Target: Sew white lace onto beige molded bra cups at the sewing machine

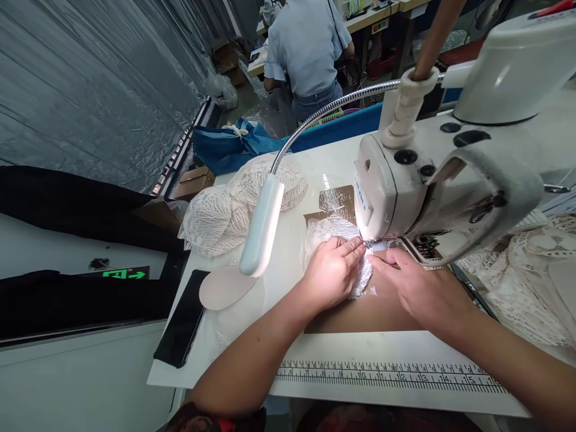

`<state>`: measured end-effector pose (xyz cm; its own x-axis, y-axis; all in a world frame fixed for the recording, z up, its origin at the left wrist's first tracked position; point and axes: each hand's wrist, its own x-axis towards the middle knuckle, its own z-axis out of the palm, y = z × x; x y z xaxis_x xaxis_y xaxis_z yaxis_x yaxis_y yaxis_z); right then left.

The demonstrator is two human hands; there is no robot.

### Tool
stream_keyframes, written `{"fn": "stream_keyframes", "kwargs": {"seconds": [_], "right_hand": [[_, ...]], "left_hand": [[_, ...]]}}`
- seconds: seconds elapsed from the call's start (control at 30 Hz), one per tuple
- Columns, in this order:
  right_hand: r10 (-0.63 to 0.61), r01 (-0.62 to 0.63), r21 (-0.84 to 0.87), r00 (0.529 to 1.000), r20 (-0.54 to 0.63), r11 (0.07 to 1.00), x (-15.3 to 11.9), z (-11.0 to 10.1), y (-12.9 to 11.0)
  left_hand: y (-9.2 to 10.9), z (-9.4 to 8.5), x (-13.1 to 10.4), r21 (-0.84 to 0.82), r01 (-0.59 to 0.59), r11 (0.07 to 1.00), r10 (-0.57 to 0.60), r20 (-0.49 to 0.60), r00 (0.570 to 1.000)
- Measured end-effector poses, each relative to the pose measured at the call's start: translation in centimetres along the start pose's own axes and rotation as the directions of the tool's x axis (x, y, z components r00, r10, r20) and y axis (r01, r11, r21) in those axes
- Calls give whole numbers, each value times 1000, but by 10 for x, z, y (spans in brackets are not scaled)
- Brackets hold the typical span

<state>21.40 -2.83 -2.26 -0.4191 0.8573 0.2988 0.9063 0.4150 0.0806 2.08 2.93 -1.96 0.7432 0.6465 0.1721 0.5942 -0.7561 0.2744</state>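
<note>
A white lace cup-shaped piece (330,228) lies under the head of a white sewing machine (378,192), in the bright light by the needle area. Fingers together, my left hand (335,273) presses on the lace just left of the presser foot. My right hand (418,288) is on the other side, thumb and forefinger closed at the lace's right edge close to the needle. The needle itself and the fabric under my fingertips are mostly hidden. Brown sheeting (360,315) covers the table below both hands.
Piled lace pieces (211,219) lie at the left, more lace (526,282) at the right. A lamp (263,225) on a bendable neck hangs over the table. A black phone (180,321), a beige oval pad (225,288) and a printed ruler (391,375) are nearby. Another person (306,48) sits beyond.
</note>
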Motion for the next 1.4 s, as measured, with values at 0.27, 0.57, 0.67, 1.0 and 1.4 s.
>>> {"fn": "stream_keyframes", "kwargs": {"seconds": [0.27,0.57,0.67,1.0,1.4], "right_hand": [[-23,23,150,1000,3,988,-7,2,7],[-38,66,342,995,-88,937,-15,4,16],[-68,108,413,992,-111,904,-19,1,18],[-266,249,510,963,-42,824,-20,-1,18],[-208,160,518,978,35,840,-21,1,16]], "left_hand": [[2,4,0,40,170,985,-169,-32,985],[22,-19,-28,-13,139,990,-135,164,977],[35,-37,-52,-253,-38,967,89,193,977],[13,-41,-24,-295,330,897,-285,186,940],[-5,-45,-26,-796,457,396,-303,357,884]]}}
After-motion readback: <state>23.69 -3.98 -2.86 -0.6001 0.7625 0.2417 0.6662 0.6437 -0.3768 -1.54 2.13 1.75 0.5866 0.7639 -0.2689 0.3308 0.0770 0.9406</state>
